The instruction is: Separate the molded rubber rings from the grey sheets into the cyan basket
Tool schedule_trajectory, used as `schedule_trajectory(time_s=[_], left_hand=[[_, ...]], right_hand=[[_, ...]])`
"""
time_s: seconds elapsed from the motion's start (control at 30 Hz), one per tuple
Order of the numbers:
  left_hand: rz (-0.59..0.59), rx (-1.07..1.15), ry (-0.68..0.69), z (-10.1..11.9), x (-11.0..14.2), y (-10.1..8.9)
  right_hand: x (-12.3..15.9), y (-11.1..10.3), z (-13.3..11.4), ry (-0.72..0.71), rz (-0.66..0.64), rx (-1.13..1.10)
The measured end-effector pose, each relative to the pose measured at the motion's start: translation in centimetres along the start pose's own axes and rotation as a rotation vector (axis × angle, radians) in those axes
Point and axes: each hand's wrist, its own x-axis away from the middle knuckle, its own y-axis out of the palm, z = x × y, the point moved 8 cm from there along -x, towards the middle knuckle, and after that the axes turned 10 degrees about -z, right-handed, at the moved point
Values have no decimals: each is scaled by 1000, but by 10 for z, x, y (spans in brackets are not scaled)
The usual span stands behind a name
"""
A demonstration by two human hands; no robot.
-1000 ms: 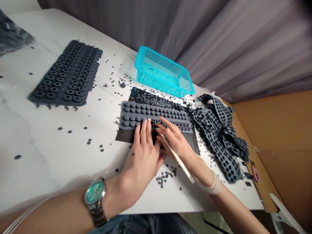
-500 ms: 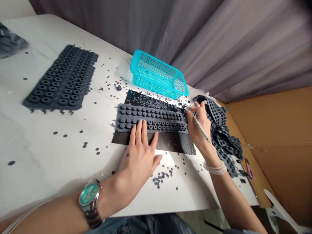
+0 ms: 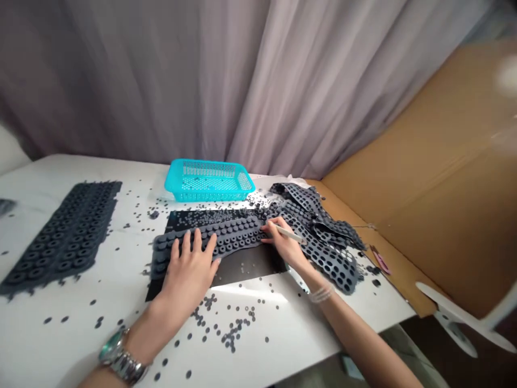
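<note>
A dark grey rubber sheet with rows of raised round knobs [image 3: 234, 237] lies on a black mat [image 3: 238, 269]. My left hand [image 3: 191, 264] rests on its left part, fingers spread and flat. Between the fingers of my right hand [image 3: 285, 245] is a thin pale stick-like tool [image 3: 288, 233], held like a pen at the sheet's right end. The tool's tip is hidden by the fingers. Some knobs near my right hand show open centres, while those farther left look capped. Small dark discs [image 3: 232, 334] lie scattered around the mat.
A turquoise mesh basket [image 3: 210, 196] stands behind the mat. Another knobbed sheet [image 3: 64, 231] lies at left. Perforated rubber sheets [image 3: 323, 231] are heaped at right, near a pink-handled tool [image 3: 380, 260] and a cardboard wall [image 3: 404, 156]. A grey curtain [image 3: 202, 81] hangs behind.
My view has tilted up and swung right, so the table sits lower in the picture. The knobbed sheet has turned slightly, its right end now angled away. Both hands stay at it.
</note>
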Motion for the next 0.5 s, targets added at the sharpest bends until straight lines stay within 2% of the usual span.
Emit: schedule_trajectory(time_s=[0.17, 0.3, 0.4, 0.5], left_hand=[[-58, -26, -64, 6, -17, 7], [-54, 12, -70, 13, -30, 0], [9, 90, -28, -5, -34, -13], [43, 194, 11, -40, -32, -18]], right_hand=[[-14, 9, -11, -100, 52, 107], [-24, 3, -25, -152, 85, 240], [-22, -6, -37, -163, 119, 317], [-13, 0, -55, -194, 78, 373]])
